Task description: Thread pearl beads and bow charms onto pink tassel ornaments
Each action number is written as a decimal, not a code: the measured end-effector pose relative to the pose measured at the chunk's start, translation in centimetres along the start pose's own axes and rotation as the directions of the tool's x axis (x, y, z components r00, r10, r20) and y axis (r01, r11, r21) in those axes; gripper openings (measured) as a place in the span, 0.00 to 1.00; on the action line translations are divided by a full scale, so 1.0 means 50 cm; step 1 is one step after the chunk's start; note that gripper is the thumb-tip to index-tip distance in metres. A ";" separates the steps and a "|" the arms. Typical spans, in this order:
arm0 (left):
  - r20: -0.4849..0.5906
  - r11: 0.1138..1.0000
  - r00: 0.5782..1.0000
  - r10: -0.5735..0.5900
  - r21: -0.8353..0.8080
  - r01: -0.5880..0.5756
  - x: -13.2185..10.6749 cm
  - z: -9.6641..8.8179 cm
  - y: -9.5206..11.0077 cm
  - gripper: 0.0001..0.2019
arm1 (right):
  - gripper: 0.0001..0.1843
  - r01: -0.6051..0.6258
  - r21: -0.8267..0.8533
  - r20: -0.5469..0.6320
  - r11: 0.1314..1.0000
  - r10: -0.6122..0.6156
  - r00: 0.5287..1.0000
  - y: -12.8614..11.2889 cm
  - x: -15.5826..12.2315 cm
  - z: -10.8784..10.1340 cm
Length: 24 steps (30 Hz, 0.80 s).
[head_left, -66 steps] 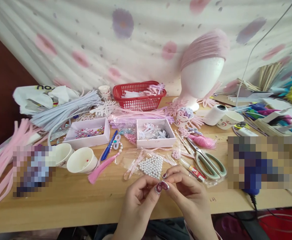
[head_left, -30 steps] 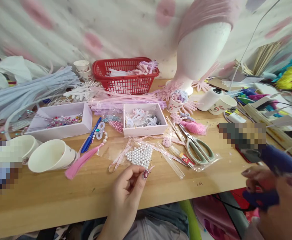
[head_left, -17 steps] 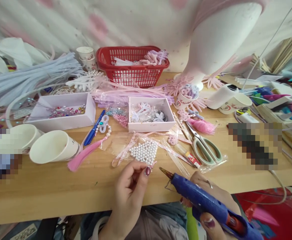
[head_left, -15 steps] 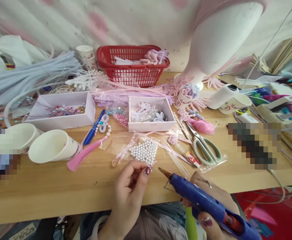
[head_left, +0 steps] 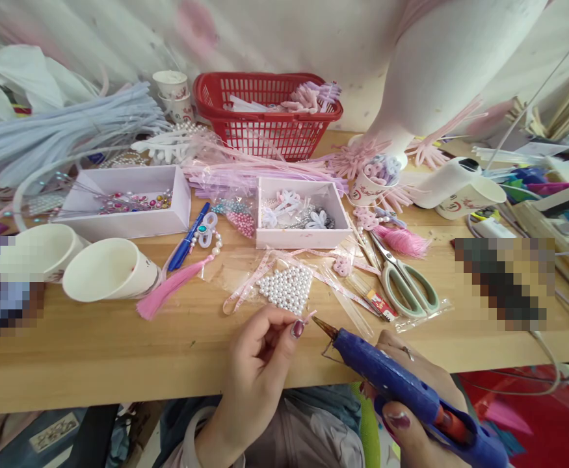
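Observation:
My right hand (head_left: 413, 383) is wrapped round a blue hot glue gun (head_left: 386, 374), its brownish metal nozzle angled up and left. Thumb and forefinger of my left hand (head_left: 264, 364) pinch a small pink strip (head_left: 309, 317), mostly hidden by the fingers; only its end sticks out, very close to the nozzle tip. Whether the two touch I cannot tell. Just beyond the left fingertips lies a bag of white pearl beads (head_left: 287, 289). A pink patterned ribbon (head_left: 250, 286) loops around that bag on the table.
Green-handled scissors (head_left: 406, 286) lie right of the beads. A white box (head_left: 304, 239) with small ornaments stands behind them, a red basket (head_left: 269, 133) farther back. Paper cups (head_left: 113, 270), a blue pen (head_left: 189, 237) and a pink tassel (head_left: 172, 288) are at left.
The pink strip's end now shows more above my left fingertips, and the gap to the glue gun nozzle has narrowed. The view has shifted slightly.

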<state>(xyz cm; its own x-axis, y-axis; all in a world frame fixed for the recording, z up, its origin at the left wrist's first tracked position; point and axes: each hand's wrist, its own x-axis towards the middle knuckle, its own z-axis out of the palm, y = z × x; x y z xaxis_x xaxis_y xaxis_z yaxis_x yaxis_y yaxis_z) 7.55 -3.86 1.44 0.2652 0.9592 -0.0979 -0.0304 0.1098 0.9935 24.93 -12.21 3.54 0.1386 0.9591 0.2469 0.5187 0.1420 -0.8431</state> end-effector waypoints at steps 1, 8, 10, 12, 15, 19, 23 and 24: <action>0.000 1.000 1.000 -0.002 0.003 0.002 -0.001 0.000 0.000 0.11 | 0.26 0.000 -0.005 0.003 1.000 0.000 1.000 0.000 0.000 0.000; 0.001 0.999 1.000 -0.029 0.027 0.029 -0.002 -0.003 0.000 0.13 | 0.25 0.019 -0.026 -0.004 0.999 -0.019 1.000 0.002 0.002 0.001; 0.007 0.999 1.000 -0.026 0.030 0.025 -0.002 -0.003 0.001 0.13 | 0.25 0.016 -0.020 -0.008 1.000 -0.016 1.000 0.003 0.001 0.001; 0.019 0.999 1.000 -0.023 0.040 0.022 -0.001 -0.003 0.004 0.13 | 0.25 0.004 0.003 -0.008 1.000 -0.004 1.000 0.004 0.000 0.001; 0.021 0.999 1.000 -0.011 0.054 0.010 -0.001 -0.004 0.006 0.13 | 0.24 -0.030 0.030 -0.004 0.999 0.030 1.000 0.007 -0.003 -0.003; 0.016 0.998 1.000 0.007 0.063 -0.008 0.000 -0.005 0.006 0.13 | 0.24 -0.054 0.047 0.020 0.997 0.053 0.998 0.003 0.000 -0.008; -0.004 0.998 1.000 0.007 0.065 -0.006 0.001 -0.005 0.007 0.12 | 0.25 -0.096 0.105 -0.029 0.990 0.100 0.995 -0.013 0.005 -0.004; -0.007 0.998 1.000 0.008 0.064 -0.008 0.001 -0.005 0.007 0.12 | 0.25 -0.110 0.122 -0.058 0.986 0.118 0.991 -0.016 0.005 -0.003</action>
<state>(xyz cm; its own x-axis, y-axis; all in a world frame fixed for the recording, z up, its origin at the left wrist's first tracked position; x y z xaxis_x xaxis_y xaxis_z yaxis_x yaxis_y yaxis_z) 7.32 -3.68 1.79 0.2582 0.9619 -0.0901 0.0292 0.0855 0.9959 24.66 -12.11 4.35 0.2474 0.9534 0.1728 0.3932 0.0642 -0.9172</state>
